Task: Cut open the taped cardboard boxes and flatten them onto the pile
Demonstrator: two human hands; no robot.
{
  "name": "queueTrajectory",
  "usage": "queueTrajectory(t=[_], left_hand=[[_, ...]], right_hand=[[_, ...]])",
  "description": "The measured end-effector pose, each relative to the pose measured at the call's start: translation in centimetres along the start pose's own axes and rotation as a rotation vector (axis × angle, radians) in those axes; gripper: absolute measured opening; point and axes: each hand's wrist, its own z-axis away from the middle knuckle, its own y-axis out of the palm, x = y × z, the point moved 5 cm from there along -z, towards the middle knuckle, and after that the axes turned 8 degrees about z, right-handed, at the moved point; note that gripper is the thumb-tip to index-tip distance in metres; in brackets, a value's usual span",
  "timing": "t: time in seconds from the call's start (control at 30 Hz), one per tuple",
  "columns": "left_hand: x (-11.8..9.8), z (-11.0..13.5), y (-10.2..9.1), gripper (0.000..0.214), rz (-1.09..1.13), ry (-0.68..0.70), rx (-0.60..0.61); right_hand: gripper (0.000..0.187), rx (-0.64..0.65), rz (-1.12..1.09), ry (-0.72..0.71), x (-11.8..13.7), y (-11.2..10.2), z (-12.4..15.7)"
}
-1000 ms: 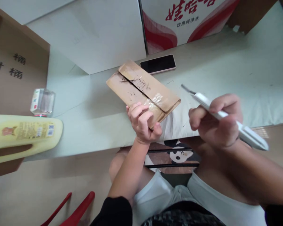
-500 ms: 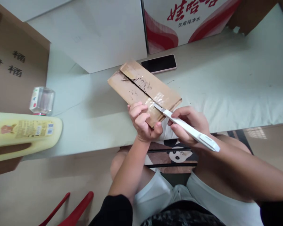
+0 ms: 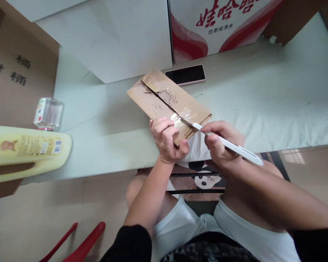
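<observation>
A flat brown cardboard parcel (image 3: pixel 164 100) with clear tape along its flap seam lies on the pale table (image 3: pixel 262 98) and overhangs its near edge. My left hand (image 3: pixel 166 140) is closed round the parcel's near corner. My right hand (image 3: pixel 221 143) grips a white utility knife (image 3: pixel 229 145) like a pen. The blade tip rests on the taped seam at the parcel's near right end, right beside my left fingers.
A black phone (image 3: pixel 186 74) lies just behind the parcel. A red and white carton (image 3: pixel 218 25) and a white box (image 3: pixel 109 36) stand at the back. A yellow jug (image 3: pixel 27 151), a clear bottle (image 3: pixel 47 113) and a brown carton (image 3: pixel 16 72) are at the left.
My right hand has come down and leftward from mid-air, bringing the knife's blade onto the parcel's taped seam. My left hand has kept its hold on the parcel.
</observation>
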Motion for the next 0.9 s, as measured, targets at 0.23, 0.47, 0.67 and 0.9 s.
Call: queueTrajectory(t=[0.23,0.47,0.67,0.9], left_hand=[[-0.1,0.0,-0.1,0.024,-0.019,0.000,0.037],[-0.1,0.0,-0.1,0.024,-0.012,-0.003,0.005],[-0.1,0.1,-0.1,0.024,0.011,-0.016,0.013],[-0.2,0.0,-0.3,0.027,-0.043,-0.019,0.021]], right_hand=[[0.014,0.047,0.267,-0.384,3.1,0.3,-0.6],[0.011,0.034,0.491,-0.527,3.7,0.4,-0.7],[0.012,0.076,0.422,-0.417,3.9,0.1,-1.2],[0.008,0.061,0.391,-0.362,4.1,0.3,-1.6]])
